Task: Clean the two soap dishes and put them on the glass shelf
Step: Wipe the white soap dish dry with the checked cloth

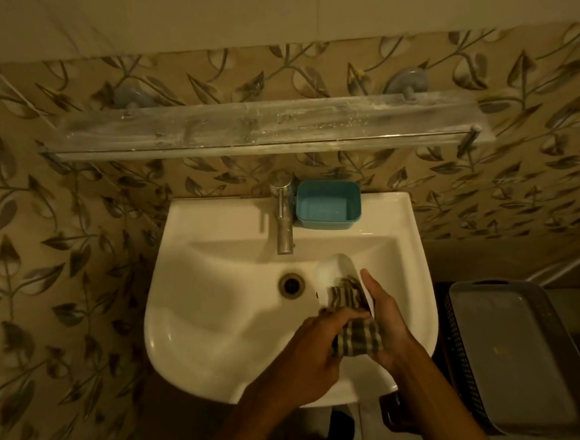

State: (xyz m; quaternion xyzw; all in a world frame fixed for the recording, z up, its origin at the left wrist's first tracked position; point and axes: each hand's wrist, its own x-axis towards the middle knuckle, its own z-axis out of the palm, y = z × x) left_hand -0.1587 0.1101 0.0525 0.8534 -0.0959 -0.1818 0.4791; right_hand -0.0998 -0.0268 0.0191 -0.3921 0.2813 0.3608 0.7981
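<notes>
Currently white oval soap dish (pixel 333 271) held on edge over white ceramic basin (pixel 193 329) by right hand (pixel 388 326) (drips contained); checked cloth (pixel 354 332) gripped by left hand (pixel 311 352), wiping.

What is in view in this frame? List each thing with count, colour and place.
White soap dish: one, white, held over the basin's right side, being wiped.
Blue soap dish: one, blue, on the sink ledge right of the tap.
Cloth: one, dark checked, between both hands.
Glass shelf: one, clear, smeared, on the wall above the sink.
Sink: one, white, centre.
Tap: one, chrome, sink's back edge.
Basket: one, grey, lower right.
Left hand: grips cloth.
Right hand: holds white dish.
</notes>
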